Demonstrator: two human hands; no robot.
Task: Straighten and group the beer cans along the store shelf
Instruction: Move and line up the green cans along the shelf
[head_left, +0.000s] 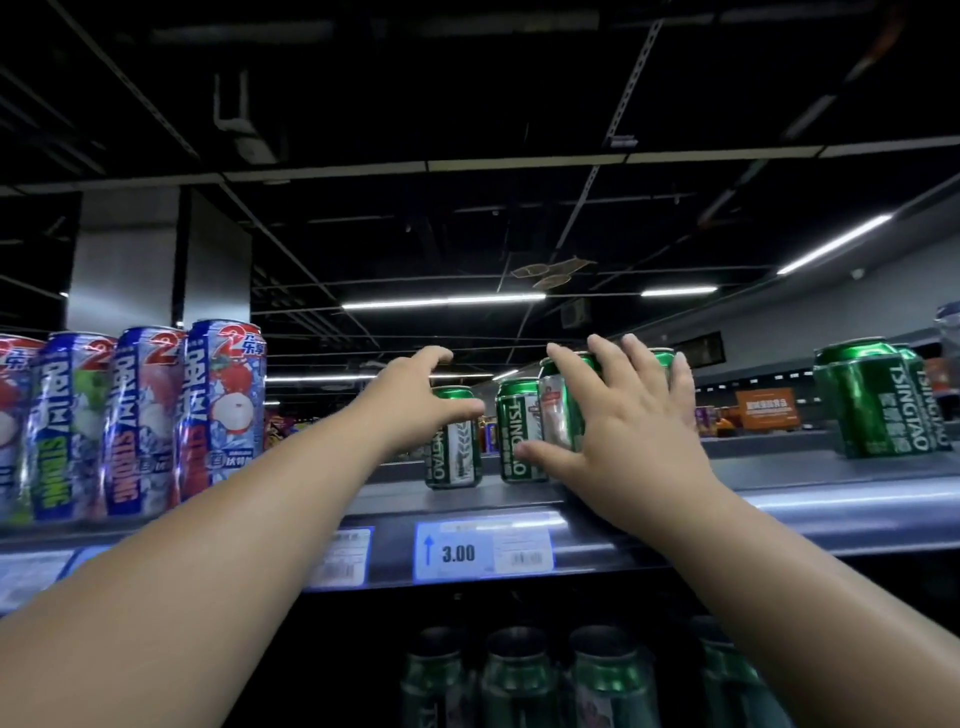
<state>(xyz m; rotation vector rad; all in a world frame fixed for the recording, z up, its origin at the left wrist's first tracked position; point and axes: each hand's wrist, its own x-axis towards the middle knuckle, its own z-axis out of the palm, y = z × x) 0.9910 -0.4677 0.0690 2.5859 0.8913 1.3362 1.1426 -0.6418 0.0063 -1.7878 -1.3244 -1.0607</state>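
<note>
Green Tsingtao beer cans stand on the grey top shelf (779, 499). My left hand (415, 400) curls around the top of the leftmost green can (454, 457). A second green can (517, 436) stands just right of it. My right hand (618, 421) is spread wide over a cluster of green cans (561, 410) behind that one, fingers over their tops and thumb low at the front. Two more green cans (872, 400) stand apart at the far right.
Tall blue and white fruit drink cans (135, 421) fill the shelf's left end. A price tag reading 3.00 (483, 551) sits on the shelf rail. Dark green bottles (602, 675) stand on the shelf below. A bare stretch of shelf lies between the cluster and the right cans.
</note>
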